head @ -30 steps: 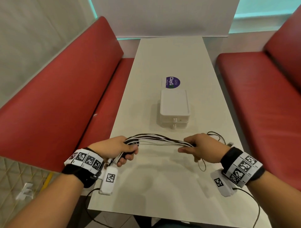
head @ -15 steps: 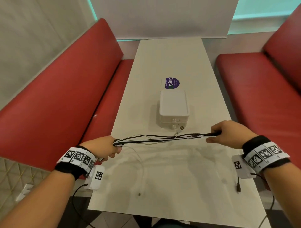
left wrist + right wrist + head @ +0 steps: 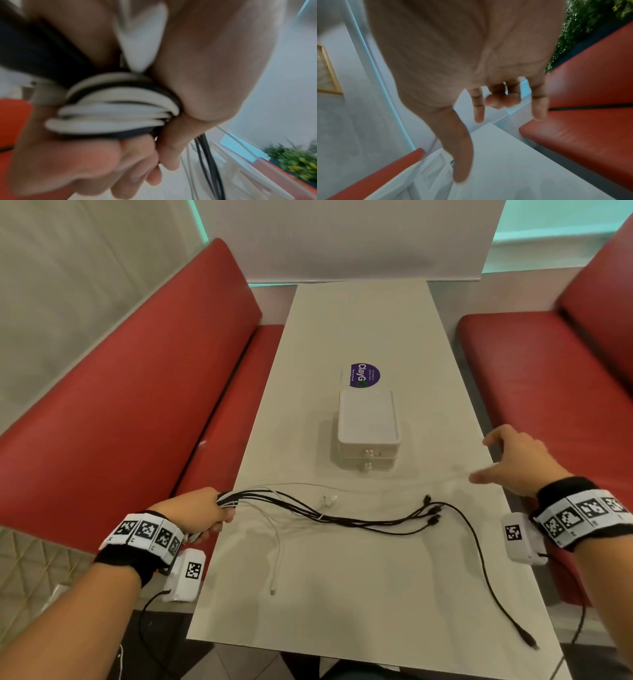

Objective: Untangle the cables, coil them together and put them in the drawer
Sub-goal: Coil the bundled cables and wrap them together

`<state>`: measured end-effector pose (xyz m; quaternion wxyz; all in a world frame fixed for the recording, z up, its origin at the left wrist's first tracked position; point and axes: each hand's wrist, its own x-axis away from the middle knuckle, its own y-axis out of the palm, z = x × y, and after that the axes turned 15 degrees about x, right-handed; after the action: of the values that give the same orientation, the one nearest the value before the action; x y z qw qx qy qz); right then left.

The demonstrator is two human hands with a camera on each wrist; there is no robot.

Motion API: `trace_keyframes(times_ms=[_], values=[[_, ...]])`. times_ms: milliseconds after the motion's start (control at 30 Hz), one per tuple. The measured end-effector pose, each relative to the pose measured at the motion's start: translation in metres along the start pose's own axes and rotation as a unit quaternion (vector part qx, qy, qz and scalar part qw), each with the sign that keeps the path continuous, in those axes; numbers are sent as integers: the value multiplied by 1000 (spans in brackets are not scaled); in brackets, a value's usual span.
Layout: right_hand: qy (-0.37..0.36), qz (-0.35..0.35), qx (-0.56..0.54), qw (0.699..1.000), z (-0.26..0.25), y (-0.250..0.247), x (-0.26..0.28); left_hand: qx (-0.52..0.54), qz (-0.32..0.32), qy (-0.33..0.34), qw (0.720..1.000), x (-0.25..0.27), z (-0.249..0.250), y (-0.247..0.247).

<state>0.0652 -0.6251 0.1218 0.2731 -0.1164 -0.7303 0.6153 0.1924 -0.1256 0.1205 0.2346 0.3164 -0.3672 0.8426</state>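
Head view: half a second ago both hands held the cables [image 3: 342,517] taut above the table [image 3: 359,594] — now the right hand [image 3: 513,463] has let go and hovers with fingers spread at the right edge, holding nothing. The free ends lie fanned on the table, one black lead trailing toward the near right corner. The left hand [image 3: 198,513] still clenches the other ends at the left edge. The drawer box [image 3: 368,419] stands shut beyond the cables, a purple sticker [image 3: 364,374] behind it; red benches [image 3: 137,405] flank the table.

Left wrist: fingers [image 3: 137,169] wrapped round looped black and white cables [image 3: 111,108].

Right wrist: the hand [image 3: 462,60] — loose, empty — over the table [image 3: 513,169].
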Motion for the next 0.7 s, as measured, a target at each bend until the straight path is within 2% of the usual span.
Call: trace_keyframes(times_ms=[100, 167, 233, 267, 333, 400, 467, 567, 700], values=[[-75, -51, 84, 992, -21, -7, 7, -21, -5, 22, 1000, 9, 17, 12], [-128, -83, 101, 983, -40, -15, 18, -26, -12, 43, 999, 15, 32, 20], [-198, -109, 55, 973, -64, -20, 35, -47, -18, 63, 997, 23, 47, 29], [-249, -101, 15, 963, -77, -18, 45, -70, -20, 74, 995, 27, 56, 34], [-345, -45, -91, 933, -109, -10, 65, -116, -30, 102, 987, 34, 73, 47], [-409, -8, -170, 896, -141, 0, 83, -118, -60, 122, 984, 39, 86, 61], [-433, -46, -185, 881, -165, 13, 96, -77, -117, 127, 982, 40, 90, 72], [-416, -139, -155, 885, -173, 26, 97, 20, -203, 95, 974, 37, 82, 80], [-426, -133, -161, 880, -167, 19, 88, 123, -312, -10, 942, 33, 67, 96]])
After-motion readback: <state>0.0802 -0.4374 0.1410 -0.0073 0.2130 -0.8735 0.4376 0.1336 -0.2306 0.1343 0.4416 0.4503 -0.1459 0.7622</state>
